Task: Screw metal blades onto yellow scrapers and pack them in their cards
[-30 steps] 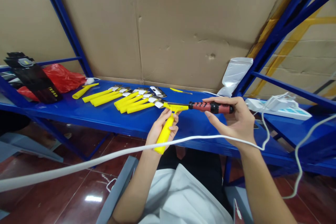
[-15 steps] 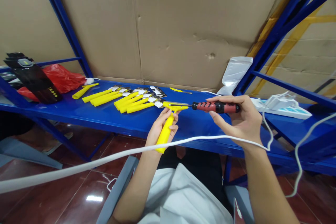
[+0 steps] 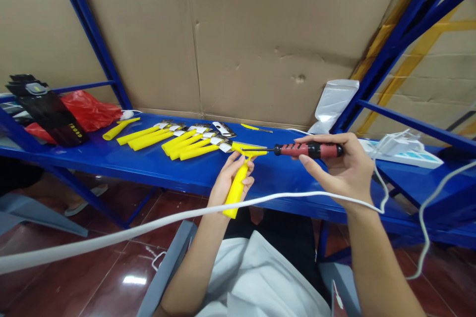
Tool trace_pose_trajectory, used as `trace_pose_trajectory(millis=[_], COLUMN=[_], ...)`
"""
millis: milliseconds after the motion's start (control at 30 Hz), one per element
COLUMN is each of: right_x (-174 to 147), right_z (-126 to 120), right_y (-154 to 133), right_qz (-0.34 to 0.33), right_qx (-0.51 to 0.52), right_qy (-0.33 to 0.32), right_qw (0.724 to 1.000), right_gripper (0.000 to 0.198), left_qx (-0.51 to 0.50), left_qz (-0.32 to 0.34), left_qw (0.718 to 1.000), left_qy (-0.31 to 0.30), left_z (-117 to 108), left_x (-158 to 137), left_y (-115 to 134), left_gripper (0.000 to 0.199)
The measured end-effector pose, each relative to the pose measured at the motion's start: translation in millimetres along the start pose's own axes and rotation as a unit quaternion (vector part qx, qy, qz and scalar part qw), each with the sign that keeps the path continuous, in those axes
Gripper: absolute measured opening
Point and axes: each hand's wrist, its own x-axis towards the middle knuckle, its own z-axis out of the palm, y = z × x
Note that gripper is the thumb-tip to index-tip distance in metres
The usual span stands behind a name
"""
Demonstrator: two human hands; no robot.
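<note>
A white cable (image 3: 148, 230) crosses nearest, over the person's forearms. The left hand (image 3: 225, 181) has its fingers wrapped around the neck of a yellow scraper (image 3: 236, 195), held by the front edge of the tabletop (image 3: 122, 158) with its handle pointing toward the lap. The right hand (image 3: 347, 173) grips a red-and-black screwdriver (image 3: 308, 150) level, its shaft lying across the scraper's head; whether the tip touches a screw is too small to tell.

Beyond, a row of scrapers (image 3: 152, 141) lies left of the middle, handles toward the front edge. A lone handle (image 3: 117, 131) lies nearer the left end, beside a bottle (image 3: 52, 116) and a red bag (image 3: 91, 109). A power strip (image 3: 412, 157) sits toward the right end. Near the back edge lies a knife (image 3: 256, 129); cardboard (image 3: 260, 49) stands behind.
</note>
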Motion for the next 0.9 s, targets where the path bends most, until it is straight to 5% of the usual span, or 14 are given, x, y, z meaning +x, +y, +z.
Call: trace_pose_trajectory(millis=[900], right_x=[8.0], right_z=[0.3], right_y=[3.2], right_qz=[0.162], right_qx=[0.112], right_qy=[0.092], right_qw=[0.976], right_gripper=[0.035], left_qx=[0.052], left_qz=[0.009], left_qw=[0.998], left_qy=[-0.030], left_z=[-3.2], left_x=[-2.5], left_y=[-4.3], left_gripper=[0.033])
